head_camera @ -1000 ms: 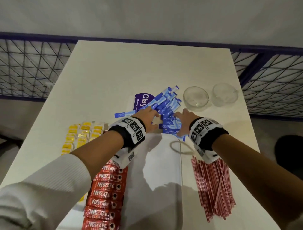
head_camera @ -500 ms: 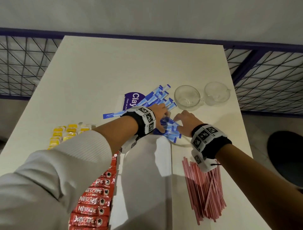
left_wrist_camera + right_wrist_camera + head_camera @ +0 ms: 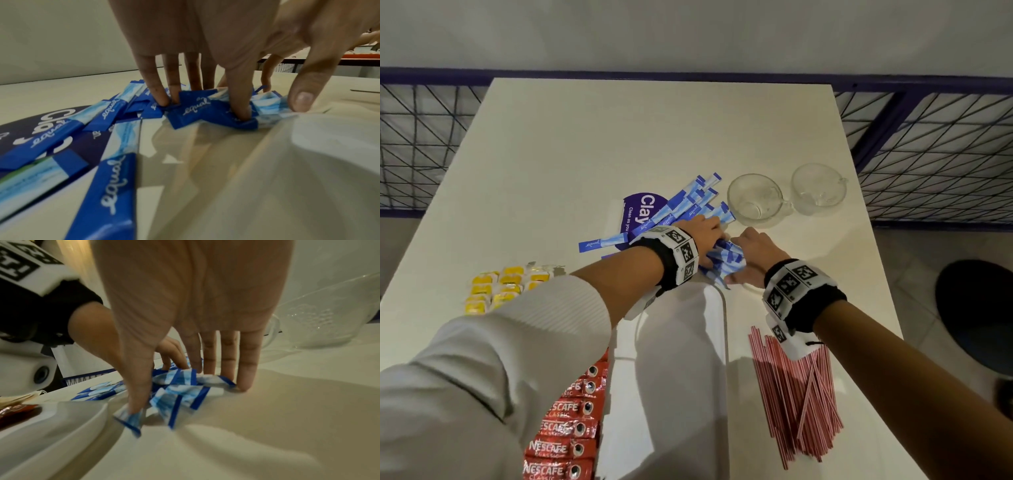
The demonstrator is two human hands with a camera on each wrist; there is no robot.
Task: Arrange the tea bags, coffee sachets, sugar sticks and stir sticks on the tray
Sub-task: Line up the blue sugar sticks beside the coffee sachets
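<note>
A heap of blue sugar sticks [image 3: 690,205] lies just past the far end of the white tray [image 3: 681,377]. My left hand [image 3: 709,236] and right hand [image 3: 751,253] meet over the near end of the heap. A small bunch of sugar sticks [image 3: 197,107] is pinched between the left hand's [image 3: 205,104] fingers and thumb. My right hand [image 3: 185,386] squeezes the same bunch [image 3: 180,394] from the other side, thumb in front and fingers behind. Red coffee sachets [image 3: 565,428] overlap the tray's left edge. Yellow tea bags [image 3: 506,287] lie further left, red stir sticks [image 3: 794,394] to the right.
Two clear glass cups [image 3: 755,198] [image 3: 818,188] stand just behind my right hand. A purple card [image 3: 640,212] lies under the sugar heap. The table's [image 3: 619,137] right edge runs close to the stir sticks, and railings stand on both sides.
My left hand has moved right across the sugar heap toward the right hand. Both hands have closed in, bunching the near sticks between them.
</note>
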